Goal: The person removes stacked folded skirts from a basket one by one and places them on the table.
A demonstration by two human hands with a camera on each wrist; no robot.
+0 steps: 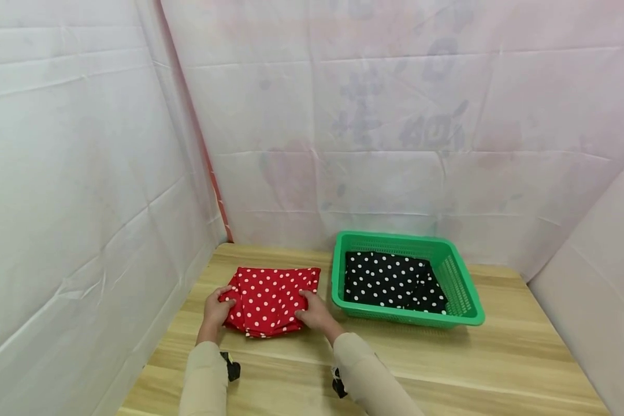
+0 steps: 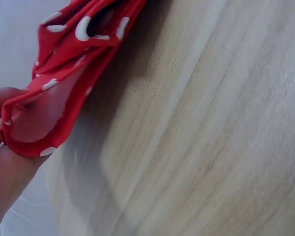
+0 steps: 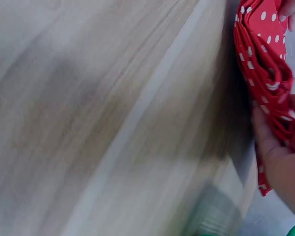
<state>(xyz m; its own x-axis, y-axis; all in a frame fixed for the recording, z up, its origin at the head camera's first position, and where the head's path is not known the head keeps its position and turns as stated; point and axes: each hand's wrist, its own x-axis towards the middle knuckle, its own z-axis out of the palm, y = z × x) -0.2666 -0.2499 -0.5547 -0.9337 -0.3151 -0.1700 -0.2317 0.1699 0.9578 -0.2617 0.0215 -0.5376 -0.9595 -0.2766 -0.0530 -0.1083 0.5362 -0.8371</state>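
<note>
A folded red cloth with white polka dots (image 1: 267,297) is held between both hands over the left part of the table. My left hand (image 1: 216,312) grips its left side; in the left wrist view the thumb and fingers pinch an edge of the red cloth (image 2: 64,83). Its right side is gripped by my right hand (image 1: 316,312). The right wrist view shows several folded layers of the red cloth (image 3: 265,64) between that hand's thumb and fingers. A shadow lies on the wood beneath the cloth.
To the right stands a green plastic basket (image 1: 470,300) with perforated walls. Inside it lies a folded black cloth with white dots (image 1: 385,280). The wooden table (image 1: 478,370) is bordered by white sheet walls (image 1: 109,202) at the left, back and right.
</note>
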